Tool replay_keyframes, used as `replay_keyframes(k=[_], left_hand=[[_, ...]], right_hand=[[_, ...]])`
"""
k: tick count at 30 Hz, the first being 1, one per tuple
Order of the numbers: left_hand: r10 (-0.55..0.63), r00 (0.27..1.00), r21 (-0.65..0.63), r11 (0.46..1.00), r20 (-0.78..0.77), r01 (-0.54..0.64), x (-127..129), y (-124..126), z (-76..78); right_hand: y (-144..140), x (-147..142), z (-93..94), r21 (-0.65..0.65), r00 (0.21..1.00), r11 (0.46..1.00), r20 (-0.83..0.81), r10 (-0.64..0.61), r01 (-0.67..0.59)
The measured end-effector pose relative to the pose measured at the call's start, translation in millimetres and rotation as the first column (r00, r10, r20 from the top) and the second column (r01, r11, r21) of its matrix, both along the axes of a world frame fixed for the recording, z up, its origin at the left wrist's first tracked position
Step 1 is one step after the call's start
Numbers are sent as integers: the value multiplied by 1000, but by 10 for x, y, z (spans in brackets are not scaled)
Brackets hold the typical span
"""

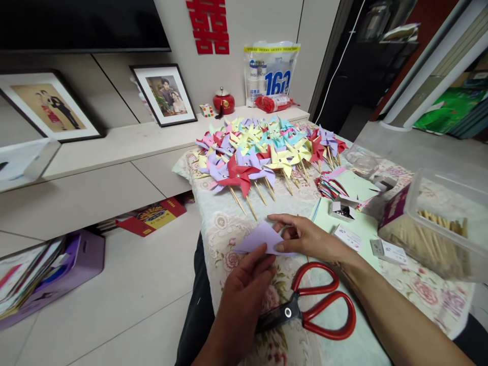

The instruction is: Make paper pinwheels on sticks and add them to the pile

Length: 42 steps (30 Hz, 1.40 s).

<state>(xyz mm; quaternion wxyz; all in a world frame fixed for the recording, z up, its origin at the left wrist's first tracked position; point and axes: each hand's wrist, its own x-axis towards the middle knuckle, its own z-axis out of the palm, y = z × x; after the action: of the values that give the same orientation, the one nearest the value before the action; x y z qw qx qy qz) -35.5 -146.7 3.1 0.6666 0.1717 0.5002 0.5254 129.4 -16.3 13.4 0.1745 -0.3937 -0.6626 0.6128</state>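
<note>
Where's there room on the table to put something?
A small patch of tablecloth between the purple paper, nearest red pinwheel and the cloth's left edge. It's crowded with pinwheels behind, scissors in front, boxes on the right.

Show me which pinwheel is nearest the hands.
The red pinwheel at the very front, its stick ending just beyond the purple paper; the other pinwheels sit farther back.

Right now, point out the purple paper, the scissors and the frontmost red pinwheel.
Purple paper (259, 237): head view, middle of its upper face.
Scissors (288, 312): head view, round pivot.
Frontmost red pinwheel (238, 176): head view, centre hub.
</note>
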Motion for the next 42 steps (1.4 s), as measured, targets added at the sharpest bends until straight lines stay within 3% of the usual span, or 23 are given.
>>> replay_keyframes(k=[2,7,13,18,20,23,26,28,31,38,42], left_hand=[[36,999,-14,999,-23,-36,-25,18,4],[88,966,2,996,-244,-90,-103,74,2],[41,919,101,995,-392,-2,-80,169,-8],[-5,860,172,979,-510,108,-95,173,-97],[35,802,260,954,-597,152,-106,166,-123],[185,657,423,878,-730,223,-107,169,-131],[303,533,497,825,-790,267,-95,182,-119],[343,497,516,815,-797,264,-90,187,-119],[347,525,515,830,-777,213,-95,185,-140],[229,807,277,957,-544,-85,-92,215,-97],[211,862,202,971,-461,-130,-69,249,-33]], right_hand=[[-3,10,13,39,1000,999,11,-5,5],[1,28,65,139,995,985,-8,-103,103],[-22,-19,68,-64,995,998,-96,-26,20],[-9,-35,18,-64,996,997,-80,-40,35],[5,-28,7,-68,994,996,-79,-70,65],[16,-22,-1,-94,990,990,-84,-116,108],[8,-23,-2,-108,990,990,-95,-103,93],[-3,-23,6,-111,991,992,-105,-80,68],[-17,-20,29,-138,993,990,-110,-28,13],[-11,11,80,-90,989,996,-145,-30,17],[-9,18,77,-120,986,993,-167,-9,-11]])
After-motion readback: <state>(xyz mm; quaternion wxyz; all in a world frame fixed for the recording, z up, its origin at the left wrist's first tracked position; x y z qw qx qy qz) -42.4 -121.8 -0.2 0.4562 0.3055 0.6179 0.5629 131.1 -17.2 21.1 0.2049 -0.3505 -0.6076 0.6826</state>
